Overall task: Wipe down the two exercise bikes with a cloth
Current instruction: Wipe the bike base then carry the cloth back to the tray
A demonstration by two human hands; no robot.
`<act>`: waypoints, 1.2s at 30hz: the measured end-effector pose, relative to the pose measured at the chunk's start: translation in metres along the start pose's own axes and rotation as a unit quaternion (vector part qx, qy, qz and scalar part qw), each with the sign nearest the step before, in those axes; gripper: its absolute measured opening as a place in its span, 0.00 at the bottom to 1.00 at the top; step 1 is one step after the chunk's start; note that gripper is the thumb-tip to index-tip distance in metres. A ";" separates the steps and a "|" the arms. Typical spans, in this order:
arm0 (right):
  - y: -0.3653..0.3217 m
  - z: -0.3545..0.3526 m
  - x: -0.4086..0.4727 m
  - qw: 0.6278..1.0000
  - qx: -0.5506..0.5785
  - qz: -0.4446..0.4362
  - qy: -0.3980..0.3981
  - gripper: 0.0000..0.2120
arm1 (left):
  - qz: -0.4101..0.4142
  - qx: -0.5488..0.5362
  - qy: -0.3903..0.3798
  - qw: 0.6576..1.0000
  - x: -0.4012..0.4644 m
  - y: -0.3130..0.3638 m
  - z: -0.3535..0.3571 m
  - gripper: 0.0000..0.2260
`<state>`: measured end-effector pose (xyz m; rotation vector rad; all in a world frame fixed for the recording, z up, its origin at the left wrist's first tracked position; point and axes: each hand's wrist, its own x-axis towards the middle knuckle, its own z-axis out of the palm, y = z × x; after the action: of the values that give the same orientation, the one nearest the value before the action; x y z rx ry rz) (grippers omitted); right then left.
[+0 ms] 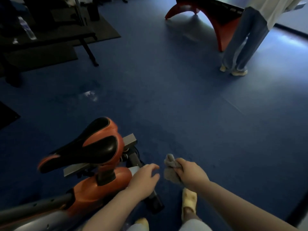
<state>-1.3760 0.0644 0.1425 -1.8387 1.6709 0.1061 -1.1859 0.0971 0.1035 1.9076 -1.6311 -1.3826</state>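
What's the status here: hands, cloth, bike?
Right hand grips cloth, off the bike. Left hand open, over bike frame, contact unclear. Bystander far off, nothing in the way.

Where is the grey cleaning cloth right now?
In the head view, the crumpled grey cloth is bunched in the right hand, low and centre, just right of the open left hand and the orange exercise bike.

A blue floor (pixel 183 100) carries dark mats (pixel 100 29), a red arched stand (pixel 221 25), and a standing person's legs (pixel 240 45).
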 end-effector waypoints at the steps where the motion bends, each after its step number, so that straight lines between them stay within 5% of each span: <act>1: 0.005 -0.008 0.013 1.000 0.003 -0.002 0.000 0.11 | -0.003 0.003 0.003 1.000 0.013 0.006 0.001 0.17; 19: 0.109 -0.194 0.240 0.987 -0.108 -0.093 -0.072 0.11 | -0.101 -0.117 0.149 0.977 0.215 0.148 0.015 0.14; 36: -0.118 -0.199 0.444 0.926 -0.157 -0.303 -0.160 0.13 | -0.235 -0.221 0.337 0.885 0.298 0.070 -0.159 0.14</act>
<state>-1.2550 -0.4212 0.1397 -2.3481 0.8482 0.4032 -1.1309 -0.2431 0.0928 2.1965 -0.4985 -0.9285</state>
